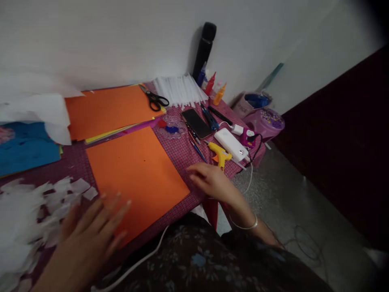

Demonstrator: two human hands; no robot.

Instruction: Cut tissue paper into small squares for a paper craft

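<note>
An orange sheet of paper point(138, 170) lies flat on the pink checked tablecloth point(178, 152). Over its lower left corner my left hand point(91, 231) is spread with fingers apart, slightly blurred, holding nothing. My right hand point(214, 182) hovers by the table's right edge, fingers loosely bent and apart, with nothing seen in it. Just beyond that hand is a yellow glue gun point(220, 154). Torn white paper pieces point(57, 202) are heaped left of the sheet. A clear dish point(173, 127) behind it bears red and blue paint.
Black-handled scissors point(154, 99) rest on an orange paper stack point(109, 107). Nearby are white sticks point(180, 89), a phone point(197, 123), a white power bank point(231, 142) with cables and paint bottles point(219, 94). A purple bucket point(264, 121) stands beyond the right edge.
</note>
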